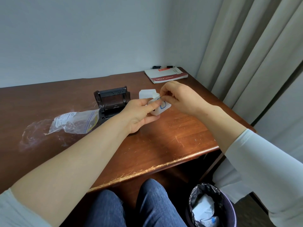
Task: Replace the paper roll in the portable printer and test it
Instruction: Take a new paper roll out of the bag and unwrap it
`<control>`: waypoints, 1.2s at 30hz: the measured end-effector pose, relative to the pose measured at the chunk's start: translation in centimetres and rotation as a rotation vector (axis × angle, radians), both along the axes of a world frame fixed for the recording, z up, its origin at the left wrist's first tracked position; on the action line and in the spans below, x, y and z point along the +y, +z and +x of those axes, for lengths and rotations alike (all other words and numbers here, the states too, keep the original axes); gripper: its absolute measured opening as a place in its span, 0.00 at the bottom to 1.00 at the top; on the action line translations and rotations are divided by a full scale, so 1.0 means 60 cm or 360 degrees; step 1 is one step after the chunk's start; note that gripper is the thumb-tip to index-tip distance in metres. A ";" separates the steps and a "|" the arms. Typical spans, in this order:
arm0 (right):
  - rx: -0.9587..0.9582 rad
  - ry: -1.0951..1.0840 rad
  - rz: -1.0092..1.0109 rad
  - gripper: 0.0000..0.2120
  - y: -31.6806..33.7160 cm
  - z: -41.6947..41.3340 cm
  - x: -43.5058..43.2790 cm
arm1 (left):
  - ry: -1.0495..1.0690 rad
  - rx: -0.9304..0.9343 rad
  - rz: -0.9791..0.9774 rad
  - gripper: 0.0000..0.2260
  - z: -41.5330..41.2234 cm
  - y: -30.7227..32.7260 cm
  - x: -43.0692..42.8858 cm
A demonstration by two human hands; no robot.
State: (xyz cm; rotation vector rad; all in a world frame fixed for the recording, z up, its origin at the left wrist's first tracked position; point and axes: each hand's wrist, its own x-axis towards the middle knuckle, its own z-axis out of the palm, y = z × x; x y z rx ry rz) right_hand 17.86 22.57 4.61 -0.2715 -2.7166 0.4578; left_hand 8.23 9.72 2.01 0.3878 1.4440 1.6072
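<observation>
I judge the paper roll light and easy to crush, its free end thin enough to tear, so I grip it by its curved sides. My left hand is closed around it, above the table, just right of the open printer. My right hand pinches the blue-outlined sticker at its leading edge. It is small, white, tightly wound.
</observation>
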 end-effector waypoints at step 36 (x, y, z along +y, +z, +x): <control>0.0369 -0.0663 -0.1669 0.15 -0.009 -0.011 -0.022 | 0.0179 -0.0376 0.0149 0.22 -0.003 0.026 -0.010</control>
